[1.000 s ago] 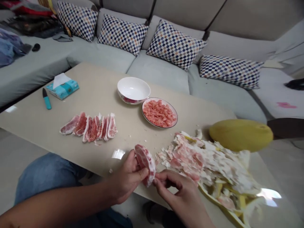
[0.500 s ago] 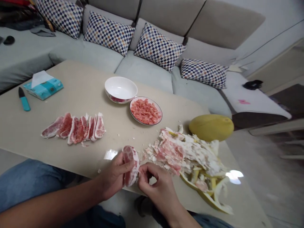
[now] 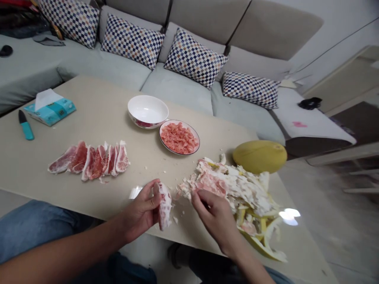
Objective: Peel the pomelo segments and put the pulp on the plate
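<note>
My left hand (image 3: pixel 144 213) grips a pomelo segment (image 3: pixel 164 207) at the table's near edge, its white pithy side facing right. Apart from it, my right hand (image 3: pixel 214 217) is over the left side of a heap of peel and pith (image 3: pixel 237 187), thumb and fingertips pinched together. Whatever is between those fingertips is too small to make out. A row of pomelo segments (image 3: pixel 94 161), still partly in white membrane, lies on the left. Beyond my hands stands a plate (image 3: pixel 162 141) of loose pink pomelo flesh (image 3: pixel 180 138).
A white bowl (image 3: pixel 148 109) stands beside the plate. A whole pomelo (image 3: pixel 259 156) sits behind the peel heap. At the table's far left lie a knife (image 3: pixel 26 127) with a teal handle and a tissue pack (image 3: pixel 53 109). A sofa (image 3: pixel 177 88) borders the far side.
My right hand has moved right, away from the segment, to the peel heap. The segment has turned in my left hand, showing more of its white edge. The view has shifted slightly.
</note>
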`<state>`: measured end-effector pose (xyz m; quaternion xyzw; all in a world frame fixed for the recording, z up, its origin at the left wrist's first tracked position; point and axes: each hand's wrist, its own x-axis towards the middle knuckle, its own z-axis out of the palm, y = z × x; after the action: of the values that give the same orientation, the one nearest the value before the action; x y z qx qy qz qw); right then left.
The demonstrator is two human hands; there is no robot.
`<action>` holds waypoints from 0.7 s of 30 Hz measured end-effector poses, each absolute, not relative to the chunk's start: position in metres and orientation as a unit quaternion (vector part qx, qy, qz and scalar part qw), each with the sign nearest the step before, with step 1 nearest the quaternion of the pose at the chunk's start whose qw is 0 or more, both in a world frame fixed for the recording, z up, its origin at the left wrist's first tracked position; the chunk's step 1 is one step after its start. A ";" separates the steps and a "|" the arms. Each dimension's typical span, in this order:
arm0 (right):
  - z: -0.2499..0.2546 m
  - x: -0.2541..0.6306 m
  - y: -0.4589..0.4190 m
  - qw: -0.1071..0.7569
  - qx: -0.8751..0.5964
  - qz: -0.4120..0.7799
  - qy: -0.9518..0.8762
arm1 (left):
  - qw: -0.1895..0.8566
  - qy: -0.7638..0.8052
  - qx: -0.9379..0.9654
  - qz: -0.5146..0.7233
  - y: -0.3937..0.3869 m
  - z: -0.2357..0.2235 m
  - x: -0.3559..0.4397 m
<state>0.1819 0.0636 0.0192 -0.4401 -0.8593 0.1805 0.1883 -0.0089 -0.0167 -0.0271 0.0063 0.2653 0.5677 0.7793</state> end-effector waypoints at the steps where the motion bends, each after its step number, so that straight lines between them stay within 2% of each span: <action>1: 0.016 0.189 0.071 0.174 -0.444 0.143 -0.867 | 0.780 0.266 0.007 0.566 -0.017 -0.028 -0.010; 3: 0.011 0.199 0.079 0.157 -0.456 0.092 -0.871 | 0.784 0.259 0.017 0.564 -0.015 -0.028 -0.011; 5: 0.010 0.201 0.079 0.153 -0.458 0.105 -0.870 | 0.782 0.259 0.027 0.566 -0.014 -0.029 -0.012; 10: 0.027 0.178 0.049 0.124 -0.429 0.364 -0.817 | 0.754 0.291 0.082 0.584 -0.016 -0.028 -0.007; 13: 0.038 0.165 0.036 0.095 -0.441 0.466 -0.761 | 0.738 0.308 0.142 0.583 -0.020 -0.027 -0.004; 17: 0.040 0.165 0.035 0.041 -0.458 0.523 -0.718 | 0.730 0.314 0.200 0.574 -0.022 -0.028 -0.002; 21: 0.031 0.171 0.038 0.024 -0.459 0.504 -0.731 | 0.728 0.305 0.209 0.577 -0.023 -0.029 0.001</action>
<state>0.1705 0.0384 0.0312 -0.4587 -0.7314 0.5040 0.0241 0.0010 -0.0228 -0.0293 0.2089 0.3050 0.5771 0.7282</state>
